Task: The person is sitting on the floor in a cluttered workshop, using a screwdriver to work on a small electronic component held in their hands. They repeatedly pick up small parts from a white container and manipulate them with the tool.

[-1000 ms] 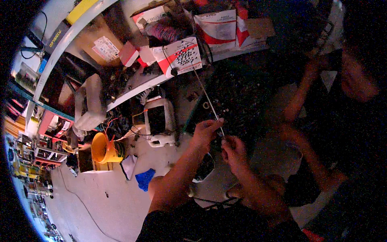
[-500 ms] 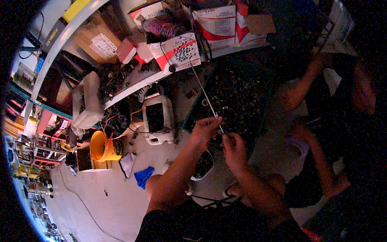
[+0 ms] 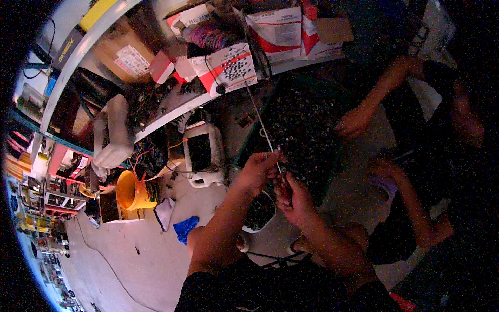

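A long, thin pale rod (image 3: 262, 121) slants from the white and red box (image 3: 205, 78) on the shelf down to my hands. My left hand (image 3: 260, 170) is closed, its fingertips pinching the rod near its lower end. Just below and to the right, my right hand (image 3: 295, 197) wraps around a dark, reddish piece at the rod's end, perhaps a handle. Small dark round pieces (image 3: 236, 68) dot the face of the box near the rod's far tip. Beyond my hands lies a dark green tray of small mixed parts (image 3: 306, 125), dimly lit.
At the right, a co-worker's hand (image 3: 353, 122) reaches to the tray's edge; another person's hand (image 3: 384, 169) is lower down. Cut-open white jugs (image 3: 215, 151), a yellow bucket (image 3: 134, 190) and a blue cloth (image 3: 185, 229) stand or lie left of my arms. A metal shelf edge (image 3: 174, 111) crosses above.
My right hand has turned and shifted slightly left, fingers now wrapped around the rod's lower end. My left hand moved slightly left. The co-worker's hand has moved left to the tray.
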